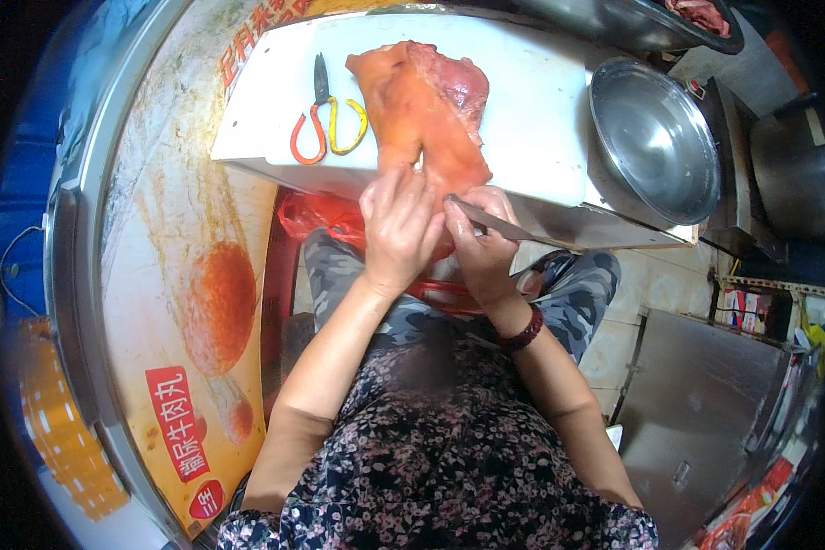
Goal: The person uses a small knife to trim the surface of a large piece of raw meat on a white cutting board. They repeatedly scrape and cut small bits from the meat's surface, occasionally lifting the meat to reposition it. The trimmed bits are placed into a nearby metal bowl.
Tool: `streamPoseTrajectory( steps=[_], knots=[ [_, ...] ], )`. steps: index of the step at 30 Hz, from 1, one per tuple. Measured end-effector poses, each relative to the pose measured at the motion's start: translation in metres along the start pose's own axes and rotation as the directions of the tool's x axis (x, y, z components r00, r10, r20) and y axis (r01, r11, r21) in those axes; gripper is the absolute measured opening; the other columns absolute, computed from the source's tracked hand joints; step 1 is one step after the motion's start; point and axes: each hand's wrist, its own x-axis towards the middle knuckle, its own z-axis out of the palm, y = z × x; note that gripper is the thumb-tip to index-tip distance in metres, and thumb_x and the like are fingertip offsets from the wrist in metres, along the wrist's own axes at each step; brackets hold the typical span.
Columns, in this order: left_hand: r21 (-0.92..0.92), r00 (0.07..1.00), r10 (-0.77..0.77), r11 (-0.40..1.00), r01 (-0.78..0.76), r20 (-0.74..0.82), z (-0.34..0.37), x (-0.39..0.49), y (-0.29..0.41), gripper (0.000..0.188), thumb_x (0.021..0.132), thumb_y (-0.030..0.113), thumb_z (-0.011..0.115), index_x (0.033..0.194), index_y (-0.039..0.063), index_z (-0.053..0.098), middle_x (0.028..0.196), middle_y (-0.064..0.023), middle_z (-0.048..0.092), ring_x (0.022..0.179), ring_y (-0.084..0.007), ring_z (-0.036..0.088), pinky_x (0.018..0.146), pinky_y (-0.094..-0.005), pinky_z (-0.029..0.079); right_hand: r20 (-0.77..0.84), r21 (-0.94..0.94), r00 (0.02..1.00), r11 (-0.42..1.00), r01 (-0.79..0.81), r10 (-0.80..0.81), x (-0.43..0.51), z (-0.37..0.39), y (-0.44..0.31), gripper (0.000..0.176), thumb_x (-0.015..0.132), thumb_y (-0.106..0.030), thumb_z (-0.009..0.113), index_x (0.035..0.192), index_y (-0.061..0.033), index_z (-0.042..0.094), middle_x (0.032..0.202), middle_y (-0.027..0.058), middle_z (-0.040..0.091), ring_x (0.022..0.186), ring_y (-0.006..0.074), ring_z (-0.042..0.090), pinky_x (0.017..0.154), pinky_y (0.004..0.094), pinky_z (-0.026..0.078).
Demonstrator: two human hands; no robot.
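Note:
A large piece of skin-on meat, orange-brown with raw red flesh at its far right, lies on a white cutting board. Its near end overhangs the board's front edge. My left hand grips this near end, fingers bent over the skin by a slit. Close beside it, my right hand holds a narrow metal tool, apparently a knife, slanting across the fingers. The fingers hide part of the tool and the meat's lowest edge. Scissors with red and yellow handles rest spread apart on the board, left of the meat.
A steel basin stands right of the board, with a dark pot beyond. Another metal vessel at the far right contains meat. Red plastic bagging hangs under the board's front edge. A printed panel borders the left side.

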Motion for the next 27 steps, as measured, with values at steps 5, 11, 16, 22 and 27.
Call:
streamPoseTrajectory(
  steps=[5,11,16,22,27],
  knots=[
    [0.002,0.999,-0.029,1.0,0.029,0.033,-0.001,-0.003,-0.001,0.038,0.08,0.017,0.082,0.113,0.0,0.073,0.122,-0.0133,0.07,0.13,-0.0397,0.056,0.109,-0.0513,0.039,-0.008,-0.103,1.0,0.995,0.012,-0.013,0.002,-0.007,0.02,0.009,0.086,0.006,0.068,0.089,0.0033,0.06,0.085,0.0159,0.06,0.069,0.0299,0.062,0.062,0.0359,0.052],
    [-0.059,0.996,-0.055,0.996,0.059,0.075,-0.005,-0.003,-0.005,0.04,0.081,0.015,0.081,0.117,0.001,0.072,0.126,-0.0132,0.069,0.133,-0.0398,0.053,0.11,-0.051,0.039,0.358,-0.42,0.932,0.883,0.209,-0.05,-0.008,-0.026,0.013,0.05,0.088,0.002,0.065,0.137,-0.0066,0.064,0.085,0.0133,0.06,0.065,0.0313,0.062,0.058,0.0402,0.051],
    [-0.131,0.99,-0.023,0.991,0.042,0.142,-0.012,-0.004,-0.015,0.044,0.079,0.01,0.081,0.121,0.003,0.072,0.133,-0.0136,0.067,0.137,-0.0407,0.05,0.113,-0.0512,0.038,0.497,-0.54,0.868,0.776,0.326,-0.019,-0.029,-0.028,0.028,0.064,0.09,-0.009,0.063,0.152,-0.0156,0.054,0.08,0.0087,0.052,0.056,0.0238,0.061,0.051,0.0366,0.052],
    [-0.094,0.998,0.017,0.996,-0.01,0.068,-0.008,-0.005,-0.014,0.042,0.077,0.007,0.078,0.118,0.0,0.07,0.128,-0.0148,0.067,0.13,-0.0403,0.054,0.107,-0.0512,0.04,0.451,-0.469,0.89,0.832,0.295,-0.061,-0.032,-0.026,0.025,0.068,0.088,-0.003,0.062,0.154,-0.0153,0.052,0.079,0.009,0.053,0.054,0.0241,0.061,0.05,0.0376,0.052],
    [-0.054,0.999,-0.006,0.999,0.008,0.035,-0.005,-0.002,-0.005,0.039,0.077,0.012,0.08,0.112,-0.001,0.071,0.123,-0.0141,0.069,0.128,-0.0392,0.056,0.106,-0.0497,0.04,0.425,-0.462,0.905,0.852,0.246,-0.03,-0.026,-0.026,0.029,0.071,0.085,-0.001,0.063,0.154,-0.0145,0.051,0.079,0.0088,0.053,0.055,0.0252,0.061,0.05,0.0382,0.053]
  ],
)
